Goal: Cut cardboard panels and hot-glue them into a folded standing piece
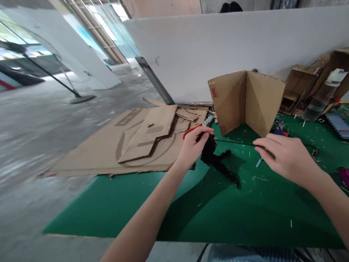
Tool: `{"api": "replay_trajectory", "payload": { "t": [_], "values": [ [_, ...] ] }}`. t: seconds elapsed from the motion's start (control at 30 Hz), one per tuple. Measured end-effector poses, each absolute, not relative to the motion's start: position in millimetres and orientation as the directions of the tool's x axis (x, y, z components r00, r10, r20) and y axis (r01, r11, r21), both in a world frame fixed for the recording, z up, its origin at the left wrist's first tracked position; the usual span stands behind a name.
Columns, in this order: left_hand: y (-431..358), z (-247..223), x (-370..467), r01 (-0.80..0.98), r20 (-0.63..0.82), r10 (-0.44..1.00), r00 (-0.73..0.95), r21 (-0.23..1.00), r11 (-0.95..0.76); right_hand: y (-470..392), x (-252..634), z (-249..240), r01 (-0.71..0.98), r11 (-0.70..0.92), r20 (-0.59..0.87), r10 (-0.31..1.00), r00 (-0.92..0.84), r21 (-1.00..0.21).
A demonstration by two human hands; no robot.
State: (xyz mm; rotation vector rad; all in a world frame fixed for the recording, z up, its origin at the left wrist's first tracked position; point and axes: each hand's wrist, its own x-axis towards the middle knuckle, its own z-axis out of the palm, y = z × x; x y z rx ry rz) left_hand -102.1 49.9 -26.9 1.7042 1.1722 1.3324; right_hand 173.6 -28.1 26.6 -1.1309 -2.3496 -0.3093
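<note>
My left hand [195, 142] is closed on the top of a fuzzy black figure [214, 158], whose limb-like parts hang over the green table. A thin black cord [234, 142] runs tight from the figure to my right hand [283, 154], pinched between thumb and fingers. The cord's loose end curls beyond that hand. Red-handled pliers or scissors [192, 131] show just behind my left hand, pointing up and right; whether the hand touches them I cannot tell.
Flat cardboard [95, 149] covers the table's left part. A folded cardboard piece [245, 98] stands upright behind my hands. At the right are a clear bottle [319, 102], a phone-like object [339, 125], cardboard boxes and scraps on the green table [131, 203].
</note>
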Motion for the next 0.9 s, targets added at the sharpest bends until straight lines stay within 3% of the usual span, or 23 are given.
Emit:
{"api": "replay_trajectory", "payload": {
  "t": [0.1, 0.2, 0.33, 0.43, 0.57, 0.67, 0.8, 0.9],
  "values": [
    [52.9, -31.2, -105.3, 0.52, 0.342, 0.912, 0.224, 0.75, -0.409, -25.3, 178.5, 41.7, 0.82, 0.572, 0.53, 0.69, -0.493, 0.019],
    [54.8, -33.6, -108.6, 0.692, 0.148, 0.908, 0.392, 0.602, -0.397, -20.1, 186.0, 46.8, 0.871, 0.486, 0.479, 0.749, -0.457, 0.07],
    [52.9, -31.8, -109.7, 0.744, 0.042, 0.847, 0.53, 0.457, -0.488, -12.1, 199.3, 29.9, 0.899, 0.425, 0.417, 0.801, -0.429, 0.107],
    [50.6, -27.9, -109.5, 0.72, -0.012, 0.795, 0.606, 0.433, -0.542, -6.9, 210.7, 15.9, 0.914, 0.403, 0.41, 0.827, -0.384, 0.045],
    [52.7, -19.9, -119.2, 0.7, -0.022, 0.802, 0.597, 0.503, -0.507, -5.8, 223.9, 20.9, 0.885, 0.447, 0.504, 0.799, -0.329, -0.129],
    [56.4, -12.7, -133.8, 0.612, 0.007, 0.844, 0.536, 0.685, -0.395, -13.1, 227.8, 42.2, 0.822, 0.52, 0.619, 0.731, -0.288, -0.232],
    [58.4, -1.9, -141.6, 0.256, 0.081, 0.942, 0.325, 0.952, -0.17, -32.0, 227.5, 72.8, 0.817, 0.538, 0.734, 0.638, -0.234, -0.206],
    [57.8, 11.8, -133.6, 0.027, 0.101, 0.977, 0.187, 0.994, -0.108, -44.6, 230.3, 82.6, 0.838, 0.518, 0.689, 0.672, -0.272, -0.174]
  ]
}}
